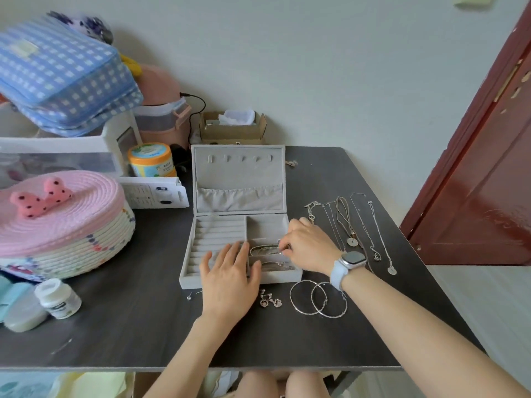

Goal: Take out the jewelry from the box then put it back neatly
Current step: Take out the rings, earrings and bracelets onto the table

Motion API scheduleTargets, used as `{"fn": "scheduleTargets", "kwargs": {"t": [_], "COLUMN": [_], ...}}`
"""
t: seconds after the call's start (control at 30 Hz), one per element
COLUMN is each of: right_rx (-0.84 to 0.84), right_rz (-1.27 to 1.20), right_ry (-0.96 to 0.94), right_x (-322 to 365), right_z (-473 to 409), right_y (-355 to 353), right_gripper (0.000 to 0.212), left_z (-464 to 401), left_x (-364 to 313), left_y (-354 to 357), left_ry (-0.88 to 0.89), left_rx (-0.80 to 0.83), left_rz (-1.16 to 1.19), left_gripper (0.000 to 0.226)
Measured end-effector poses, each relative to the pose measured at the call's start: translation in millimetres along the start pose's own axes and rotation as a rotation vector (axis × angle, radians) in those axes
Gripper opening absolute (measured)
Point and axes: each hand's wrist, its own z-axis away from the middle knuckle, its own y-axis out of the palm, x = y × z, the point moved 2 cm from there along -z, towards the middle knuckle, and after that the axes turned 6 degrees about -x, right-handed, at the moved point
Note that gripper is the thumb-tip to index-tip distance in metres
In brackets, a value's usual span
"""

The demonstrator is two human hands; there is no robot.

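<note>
The right hand (309, 247) curls its fingers (284, 245) together, pinching a silver bracelet (264, 249) in the middle right compartment of the grey jewelry box (240, 225), at frame centre. The left hand (230, 278) lies flat, its fingers (227, 252) straight and spread apart, pressing on the box's front edge. On the dark worktop (129, 320), two bangles (317, 297) and earrings (270, 300) lie below the box, necklaces (353, 225) to its right
</note>
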Motion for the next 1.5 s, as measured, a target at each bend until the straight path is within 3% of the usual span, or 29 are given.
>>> {"fn": "scheduleTargets", "kwargs": {"t": [0.2,0.33,0.53,0.7,0.77,0.87,1.07,1.27,1.5], "right_rx": [0.024,-0.078,-0.360,-0.589,-0.654,-0.725,-0.790,-0.620,-0.570], "right_rz": [-0.075,-0.383,-0.752,-0.867,-0.849,-0.771,-0.508,-0.148,-0.158], "right_ry": [0.010,0.106,0.217,0.309,0.365,0.468,0.593,0.541,0.615], "right_x": [-2.7,-7.9,-16.1,-41.8,-57.4,-81.1,-103.8,-108.2,-94.5], "right_z": [-2.3,-0.9,16.9,64.4,88.2,126.3,184.5,205.1,196.3], "right_y": [2.6,1.4,-19.5,-41.9,-45.7,-43.1,-7.5,23.9,21.9], "right_gripper": [0.019,0.017,0.013,0.022,0.022,0.015,0.015,0.013,0.024], "left_z": [0.4,1.0,0.6,-3.1,0.4,18.8,72.3,80.1,82.3], "left_x": [-1.3,-0.1,0.9,-5.5,-18.9,-57.9,-131.3,-138.3,-140.7], "left_y": [0.5,1.1,-1.2,-8.6,-13.8,-19.5,-2.4,15.7,15.4], "left_ry": [-0.016,-0.018,-0.023,-0.116,-0.119,0.077,0.558,0.622,0.599], "left_rx": [-0.025,-0.020,0.034,0.158,0.119,0.003,0.163,0.237,0.209], "left_rz": [0.021,0.016,0.036,0.117,0.170,0.245,0.247,0.143,0.113], "left_gripper": [0.046,0.047,0.050,0.044,0.038,0.033,0.044,0.050,0.051]}}
